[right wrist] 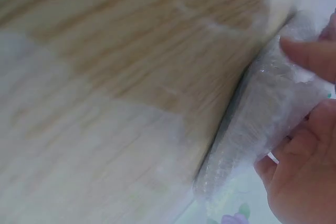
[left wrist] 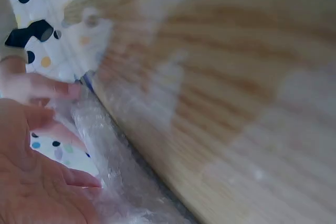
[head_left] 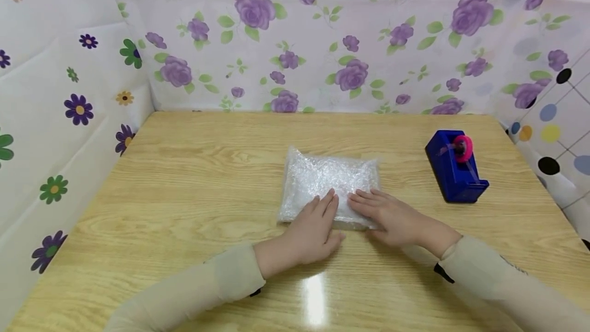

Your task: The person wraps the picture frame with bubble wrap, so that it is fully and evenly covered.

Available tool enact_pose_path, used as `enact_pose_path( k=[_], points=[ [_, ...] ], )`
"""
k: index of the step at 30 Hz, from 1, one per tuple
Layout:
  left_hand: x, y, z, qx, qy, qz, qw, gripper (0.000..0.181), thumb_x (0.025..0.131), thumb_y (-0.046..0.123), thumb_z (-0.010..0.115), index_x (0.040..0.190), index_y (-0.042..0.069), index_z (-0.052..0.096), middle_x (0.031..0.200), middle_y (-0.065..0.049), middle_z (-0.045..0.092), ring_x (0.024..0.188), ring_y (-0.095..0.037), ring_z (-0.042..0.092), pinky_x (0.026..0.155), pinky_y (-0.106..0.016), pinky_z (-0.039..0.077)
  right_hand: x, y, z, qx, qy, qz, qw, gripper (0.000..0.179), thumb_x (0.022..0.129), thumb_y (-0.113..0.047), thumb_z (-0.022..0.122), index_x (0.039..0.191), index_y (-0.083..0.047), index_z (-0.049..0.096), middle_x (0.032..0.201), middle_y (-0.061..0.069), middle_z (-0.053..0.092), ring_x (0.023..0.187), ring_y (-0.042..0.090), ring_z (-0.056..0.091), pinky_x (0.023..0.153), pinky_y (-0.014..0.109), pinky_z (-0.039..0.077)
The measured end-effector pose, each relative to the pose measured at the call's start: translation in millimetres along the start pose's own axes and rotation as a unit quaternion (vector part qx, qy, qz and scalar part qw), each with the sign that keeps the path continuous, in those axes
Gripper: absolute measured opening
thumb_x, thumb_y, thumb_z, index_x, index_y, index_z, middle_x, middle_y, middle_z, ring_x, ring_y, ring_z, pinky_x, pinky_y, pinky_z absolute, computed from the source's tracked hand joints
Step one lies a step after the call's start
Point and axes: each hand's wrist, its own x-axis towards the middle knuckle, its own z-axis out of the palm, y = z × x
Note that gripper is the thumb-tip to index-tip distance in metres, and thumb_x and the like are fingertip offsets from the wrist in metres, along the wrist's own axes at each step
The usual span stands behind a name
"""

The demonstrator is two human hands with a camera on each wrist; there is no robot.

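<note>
A flat package in clear bubble wrap (head_left: 322,170) lies on the wooden table in front of me. On its near part rests my left hand (head_left: 311,229), fingers straight and pointing away from me. My right hand (head_left: 392,216) lies on the package's near right part with its fingers extended to the left. The left wrist view shows the crinkled bubble wrap (left wrist: 113,156) beside the left fingers. From the right wrist, the package (right wrist: 262,103) appears edge-on against the table. Whatever the wrap encloses cannot be made out.
A blue tape dispenser (head_left: 454,173) with a pink-cored tape roll (head_left: 463,148) stands at the table's right. Flowered cloth (head_left: 350,40) hangs along the table's back edge, with more patterned cloth at both sides. The wooden tabletop (head_left: 193,183) reflects a light near its front.
</note>
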Motion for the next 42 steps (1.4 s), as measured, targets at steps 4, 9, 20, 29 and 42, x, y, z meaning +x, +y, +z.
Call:
enact_pose_path(
  k=[4, 9, 20, 29, 42],
  points=[
    [2.6, 1.8, -0.3, 0.037, -0.004, -0.008, 0.9993, 0.095, 0.086, 0.057, 0.056, 0.150, -0.002, 0.018, 0.158, -0.018, 0.015, 0.140, -0.041, 0.026, 0.117, -0.044, 0.024, 4.9, 3.6, -2.4, -0.035, 0.014, -0.015, 0.9992, 0.059, 0.084, -0.008, 0.065, 0.137, 0.006, 0.045, 0.142, 0.021, 0.046, 0.133, 0.038, 0.041, 0.109, 0.058, 0.029],
    [6.6, 3.1, 4.1, 0.074, -0.024, -0.042, 0.9961, 0.100, 0.082, 0.057, 0.062, 0.150, -0.001, 0.017, 0.158, -0.016, 0.013, 0.140, -0.042, 0.025, 0.117, -0.043, 0.023, 12.0, 4.3, -3.2, -0.041, 0.010, -0.017, 0.9990, 0.057, 0.084, -0.004, 0.063, 0.137, 0.006, 0.045, 0.142, 0.020, 0.046, 0.133, 0.038, 0.041, 0.109, 0.058, 0.029],
    [11.6, 9.1, 7.8, 0.087, -0.025, -0.078, 0.9928, 0.088, 0.087, 0.049, 0.059, 0.148, -0.004, 0.023, 0.155, -0.020, 0.022, 0.140, -0.041, 0.026, 0.116, -0.046, 0.025, 16.2, 1.5, -2.0, -0.043, 0.006, -0.013, 0.9990, 0.059, 0.081, 0.001, 0.062, 0.137, 0.007, 0.045, 0.142, 0.021, 0.046, 0.133, 0.038, 0.041, 0.109, 0.059, 0.029],
    [14.2, 14.7, 5.5, 0.093, -0.025, -0.075, 0.9925, 0.077, 0.090, 0.037, 0.059, 0.145, -0.007, 0.028, 0.153, -0.022, 0.027, 0.142, -0.033, 0.026, 0.118, -0.039, 0.023, 12.9, -2.1, -5.0, -0.056, 0.004, -0.022, 0.9982, 0.060, 0.083, -0.009, 0.066, 0.137, 0.007, 0.045, 0.142, 0.021, 0.045, 0.132, 0.039, 0.042, 0.108, 0.059, 0.031],
    [16.9, 14.4, 3.3, 0.127, -0.018, -0.062, 0.9898, 0.070, 0.089, 0.031, 0.057, 0.141, -0.010, 0.034, 0.148, -0.025, 0.036, 0.137, -0.034, 0.035, 0.115, -0.038, 0.030, 3.5, 11.0, -6.5, 0.149, 0.053, 0.065, 0.9852, 0.061, 0.087, -0.029, 0.069, 0.135, 0.003, 0.050, 0.144, 0.021, 0.044, 0.137, 0.041, 0.034, 0.110, 0.057, 0.028]
  ],
)
